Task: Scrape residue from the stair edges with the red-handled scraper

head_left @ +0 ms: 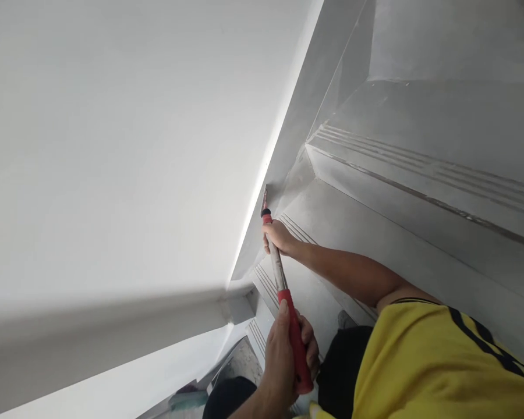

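Observation:
My left hand [283, 352] is wrapped around the red grip at the lower end of a long-handled scraper [278, 270]. My right hand [279, 235], farther up, grips its metal shaft just below the red and black collar. The thin head, seen nearly edge-on, lies against the grey skirting [294, 125] at the foot of the white wall [126, 139]. Whether the head's edge presses on the skirting or only rests beside it, I cannot tell.
Grey stairs [402, 192] with grooved nosings run along the right and beneath me. A grey ledge [113, 326] crosses the lower left. Below it lie a dusty board-like surface [242, 361] and a greenish object [187, 400], unclear in kind. My dark-clad legs show at the bottom.

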The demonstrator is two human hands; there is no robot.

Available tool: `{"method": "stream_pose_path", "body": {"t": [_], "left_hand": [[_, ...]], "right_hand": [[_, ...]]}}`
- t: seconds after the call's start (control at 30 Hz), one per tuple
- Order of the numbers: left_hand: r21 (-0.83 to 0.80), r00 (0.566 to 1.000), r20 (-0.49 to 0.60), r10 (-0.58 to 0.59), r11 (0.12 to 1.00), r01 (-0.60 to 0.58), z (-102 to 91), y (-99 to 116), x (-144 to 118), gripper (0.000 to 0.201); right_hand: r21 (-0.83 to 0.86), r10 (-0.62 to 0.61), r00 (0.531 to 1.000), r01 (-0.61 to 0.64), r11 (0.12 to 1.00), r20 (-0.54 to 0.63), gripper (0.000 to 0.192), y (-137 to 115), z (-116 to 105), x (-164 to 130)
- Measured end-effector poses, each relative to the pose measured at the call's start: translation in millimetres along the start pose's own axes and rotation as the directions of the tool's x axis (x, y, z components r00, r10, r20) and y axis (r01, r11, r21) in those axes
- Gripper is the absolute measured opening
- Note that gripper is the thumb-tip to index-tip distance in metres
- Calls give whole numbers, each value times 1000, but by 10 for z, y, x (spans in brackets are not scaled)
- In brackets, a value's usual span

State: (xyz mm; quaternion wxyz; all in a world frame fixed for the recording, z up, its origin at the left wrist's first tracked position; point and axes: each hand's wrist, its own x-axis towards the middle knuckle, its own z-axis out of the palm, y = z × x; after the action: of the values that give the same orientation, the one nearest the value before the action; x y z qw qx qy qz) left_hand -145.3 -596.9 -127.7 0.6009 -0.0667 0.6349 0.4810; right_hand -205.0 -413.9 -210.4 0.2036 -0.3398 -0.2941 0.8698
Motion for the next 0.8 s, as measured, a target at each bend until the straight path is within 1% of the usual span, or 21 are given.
{"method": "stream_pose_path", "body": {"t": [0.03, 0.1, 0.13, 0.17, 0.27, 0.3, 0.33, 0.43, 0.47, 0.53, 0.6, 0.63, 0.73, 0.8], "left_hand": [[3, 1000, 6, -4, 1000, 4, 7, 5, 12, 53], [11, 999, 26, -23, 1000, 22, 14, 28, 50, 52], [12, 999, 29, -28, 1000, 28, 17, 38, 65, 52], [14, 999, 29, -30, 999, 29, 22, 47, 73, 52], [-4, 1000, 16, 3, 1000, -3, 46, 81, 51, 52], [-7, 1000, 24, 11, 1000, -11, 59, 105, 42, 51], [1, 999, 44, 11, 1000, -11, 75, 137, 37, 48], [52, 996, 85, -18, 999, 14, 160, 242, 39, 42], [60, 996, 89, -24, 998, 19, 198, 268, 32, 42], [44, 996, 84, -6, 999, 3, 279, 304, -4, 44], [24, 995, 104, 11, 1000, -14, 352, 338, -50, 45], [24, 992, 123, 16, 1000, -19, 384, 360, -67, 45], [45, 984, 178, 5, 999, -13, 454, 432, -80, 46], [35, 984, 177, 3, 999, -9, 481, 467, -81, 46]], "right_hand": [[7, -2, 1000, 2, 1000, -21, 12, -10, -12, -4], [34, 12, 992, -8, 999, -124, 12, -29, -50, -3], [46, 21, 987, -14, 999, -157, 12, -41, -67, -2], [50, 24, 987, -16, 999, -157, 12, -56, -76, -3], [23, -17, 999, 18, 1000, -40, 12, -139, -63, -10], [18, -29, 999, 29, 999, -29, 12, -178, -62, -11], [23, -35, 998, 36, 999, -49, 12, -219, -68, -11], [62, -25, 985, 37, 997, -173, 14, -343, -131, -17], [73, -23, 984, 37, 997, -179, 15, -382, -151, -25], [92, -34, 992, 45, 995, -119, 15, -461, -171, -48], [95, -54, 996, 61, 994, -77, 15, -544, -173, -68], [92, -69, 994, 77, 993, -87, 15, -585, -174, -74], [88, -103, 978, 120, 989, -181, 16, -690, -198, -75], [98, -102, 980, 120, 988, -169, 16, -734, -215, -73]]}}
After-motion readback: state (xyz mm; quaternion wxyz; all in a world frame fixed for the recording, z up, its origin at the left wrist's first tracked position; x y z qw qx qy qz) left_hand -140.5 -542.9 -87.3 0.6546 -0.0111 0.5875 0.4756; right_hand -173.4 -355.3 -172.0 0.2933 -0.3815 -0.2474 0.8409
